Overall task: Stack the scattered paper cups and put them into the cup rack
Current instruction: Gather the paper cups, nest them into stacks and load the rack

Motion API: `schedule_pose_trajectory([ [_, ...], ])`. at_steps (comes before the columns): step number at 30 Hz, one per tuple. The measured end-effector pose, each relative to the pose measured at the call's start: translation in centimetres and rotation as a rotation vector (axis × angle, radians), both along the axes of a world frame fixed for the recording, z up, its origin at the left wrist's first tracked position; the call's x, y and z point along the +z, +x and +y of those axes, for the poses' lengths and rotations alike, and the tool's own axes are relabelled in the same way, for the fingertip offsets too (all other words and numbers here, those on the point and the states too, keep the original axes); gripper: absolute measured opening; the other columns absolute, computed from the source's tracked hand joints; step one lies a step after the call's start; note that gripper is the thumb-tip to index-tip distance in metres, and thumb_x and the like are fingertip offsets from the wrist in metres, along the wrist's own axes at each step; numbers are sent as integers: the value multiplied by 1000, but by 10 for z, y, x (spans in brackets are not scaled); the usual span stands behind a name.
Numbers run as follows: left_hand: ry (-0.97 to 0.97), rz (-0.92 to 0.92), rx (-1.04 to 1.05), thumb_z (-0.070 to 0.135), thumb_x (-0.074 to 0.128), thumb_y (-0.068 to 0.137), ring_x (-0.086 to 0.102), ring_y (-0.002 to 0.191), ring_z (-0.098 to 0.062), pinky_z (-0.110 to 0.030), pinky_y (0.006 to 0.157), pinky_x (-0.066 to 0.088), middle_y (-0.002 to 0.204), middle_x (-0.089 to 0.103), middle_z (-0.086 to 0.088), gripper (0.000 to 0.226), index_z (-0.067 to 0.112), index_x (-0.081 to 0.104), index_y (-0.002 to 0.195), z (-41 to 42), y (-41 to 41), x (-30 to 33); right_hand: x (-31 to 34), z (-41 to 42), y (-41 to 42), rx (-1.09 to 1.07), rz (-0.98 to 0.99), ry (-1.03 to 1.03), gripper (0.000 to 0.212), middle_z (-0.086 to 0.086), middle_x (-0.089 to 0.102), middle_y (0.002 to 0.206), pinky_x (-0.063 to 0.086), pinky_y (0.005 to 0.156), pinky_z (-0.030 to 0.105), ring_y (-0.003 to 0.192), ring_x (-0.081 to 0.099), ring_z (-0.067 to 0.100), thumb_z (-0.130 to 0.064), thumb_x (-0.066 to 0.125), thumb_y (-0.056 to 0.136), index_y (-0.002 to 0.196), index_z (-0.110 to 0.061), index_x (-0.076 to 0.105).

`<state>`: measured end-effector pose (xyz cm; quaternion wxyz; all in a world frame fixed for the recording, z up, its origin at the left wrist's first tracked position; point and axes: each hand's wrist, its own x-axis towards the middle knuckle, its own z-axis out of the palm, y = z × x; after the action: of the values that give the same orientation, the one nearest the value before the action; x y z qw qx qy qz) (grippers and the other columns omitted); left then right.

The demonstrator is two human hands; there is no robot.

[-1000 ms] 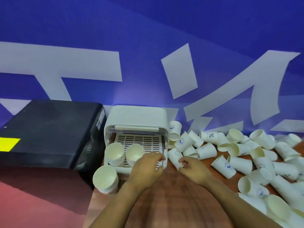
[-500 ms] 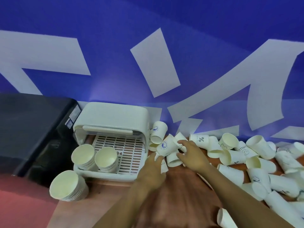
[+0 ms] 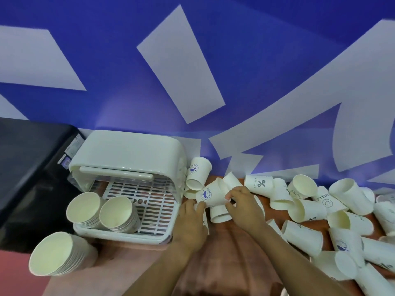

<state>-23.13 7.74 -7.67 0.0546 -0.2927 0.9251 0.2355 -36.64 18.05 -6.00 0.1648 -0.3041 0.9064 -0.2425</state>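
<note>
Staged demo booth: blue printed backdrop (image 3: 256, 60) behind a wooden table (image 3: 230, 248)

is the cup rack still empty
No, two stacks of paper cups already stand inside the cup rack, on its left side.

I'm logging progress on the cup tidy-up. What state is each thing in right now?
Cup rack: lid up, two stacks inside.
Third stack: outside the rack, on its side.
Whale-logo cup: held by both hands.
Loose cups: scattered, mostly on their sides.
Left hand: gripping.
Right hand: gripping.
</note>
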Motion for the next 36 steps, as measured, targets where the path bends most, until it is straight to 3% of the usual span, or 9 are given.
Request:
schedule_pose_trajectory([
  [5, 27, -39, -32, 17, 56, 82, 40, 115, -22, -30, 94, 44, 125, 31, -3, 56, 27, 36, 133, 3, 4, -1, 1, 16, -1, -17, 34, -4, 11, -4, 53, 116, 45, 81, 27, 103, 51, 15, -20, 58, 89, 100, -20, 61],
  [11, 223, -19, -61, 11, 48, 89, 54, 108, -21, -38, 89, 47, 123, 48, -1, 31, 21, 42, 118, 7, 16, 14, 16, 37, 4, -57, 52, -5, 15, 0, 56, 117, 41, 89, 30, 107, 50, 19, -21, 59, 87, 100, -16, 64],
  [15, 183, -4, -70, 15, 47, 90, 55, 109, -18, -31, 86, 46, 121, 55, 2, 28, 24, 47, 117, 9, 35, 31, 35, 48, 18, -70, 34, -4, 18, 1, 55, 123, 38, 92, 26, 111, 50, 18, -20, 59, 87, 103, -16, 66],
  [22, 25, 110, -96, 20, 48, 90, 56, 102, -21, -35, 83, 46, 114, 57, -1, 19, 17, 54, 108, 4, 69, 78, 74, 53, 58, -43, 73, -69, 15, 3, 59, 115, 42, 93, 30, 106, 54, 19, -15, 62, 85, 98, -16, 68],
  [28, -7, 147, -121, 21, 49, 87, 55, 103, -20, -34, 83, 46, 111, 59, 1, 20, 20, 55, 106, 0, 117, 99, 93, 51, 97, 91, 172, 92, 18, 0, 58, 116, 45, 91, 37, 108, 51, 22, -21, 57, 84, 98, -22, 69],
  [36, -53, 213, -74, 16, 50, 85, 56, 99, -19, -32, 77, 47, 107, 60, 2, 21, 22, 60, 102, -29, 162, 134, 109, 24, 134, 190, 210, 160, 16, -3, 56, 119, 43, 91, 36, 112, 47, 20, -24, 57, 88, 99, -27, 68],
])
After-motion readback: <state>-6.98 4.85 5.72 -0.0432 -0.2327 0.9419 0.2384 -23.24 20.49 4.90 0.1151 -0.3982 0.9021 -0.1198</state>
